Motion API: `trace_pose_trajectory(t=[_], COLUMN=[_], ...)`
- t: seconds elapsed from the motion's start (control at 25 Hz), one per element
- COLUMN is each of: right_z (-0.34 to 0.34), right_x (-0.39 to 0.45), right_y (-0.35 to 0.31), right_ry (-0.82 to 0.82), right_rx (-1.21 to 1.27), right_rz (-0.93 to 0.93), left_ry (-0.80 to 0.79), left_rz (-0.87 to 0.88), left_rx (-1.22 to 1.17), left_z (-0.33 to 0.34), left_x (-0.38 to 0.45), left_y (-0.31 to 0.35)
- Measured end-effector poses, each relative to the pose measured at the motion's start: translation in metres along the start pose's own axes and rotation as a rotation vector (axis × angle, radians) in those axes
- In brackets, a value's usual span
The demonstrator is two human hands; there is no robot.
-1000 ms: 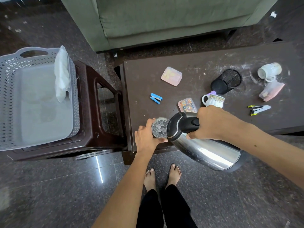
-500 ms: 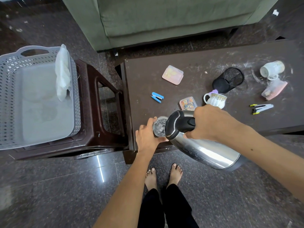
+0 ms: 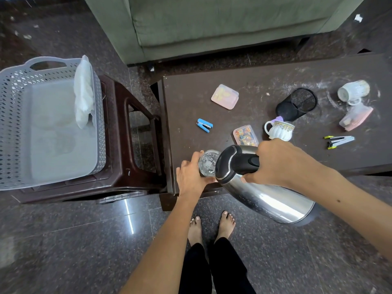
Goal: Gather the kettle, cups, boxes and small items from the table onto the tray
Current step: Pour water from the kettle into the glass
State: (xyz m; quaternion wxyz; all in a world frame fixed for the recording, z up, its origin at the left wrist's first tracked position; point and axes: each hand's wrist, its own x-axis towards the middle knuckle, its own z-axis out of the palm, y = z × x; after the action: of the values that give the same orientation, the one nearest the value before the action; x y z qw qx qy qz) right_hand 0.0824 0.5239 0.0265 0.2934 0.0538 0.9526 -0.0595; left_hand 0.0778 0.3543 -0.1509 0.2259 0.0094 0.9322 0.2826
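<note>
Gripping kettle handle: right hand, kettle tilted, spout over glass at table near-left corner. Left hand wrapped around glass. Grey tray on stool, apart.

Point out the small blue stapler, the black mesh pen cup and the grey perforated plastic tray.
small blue stapler (image 3: pixel 204 125), head view, middle of its body
black mesh pen cup (image 3: pixel 303 100), head view, mesh base
grey perforated plastic tray (image 3: pixel 12 98), head view, left wall
</note>
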Motion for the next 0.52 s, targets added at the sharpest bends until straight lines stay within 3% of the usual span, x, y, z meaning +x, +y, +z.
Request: trace_pose_trajectory(t=[0.52], right_z=[0.036], right_x=[-0.021], right_y=[0.046], right_ry=[0.207], right_rx=[0.173], right_rz=[-0.043], left_ry=[-0.009], left_rz=[0.001], left_rx=[-0.037], left_z=[0.002], left_x=[-0.002], left_y=[0.000])
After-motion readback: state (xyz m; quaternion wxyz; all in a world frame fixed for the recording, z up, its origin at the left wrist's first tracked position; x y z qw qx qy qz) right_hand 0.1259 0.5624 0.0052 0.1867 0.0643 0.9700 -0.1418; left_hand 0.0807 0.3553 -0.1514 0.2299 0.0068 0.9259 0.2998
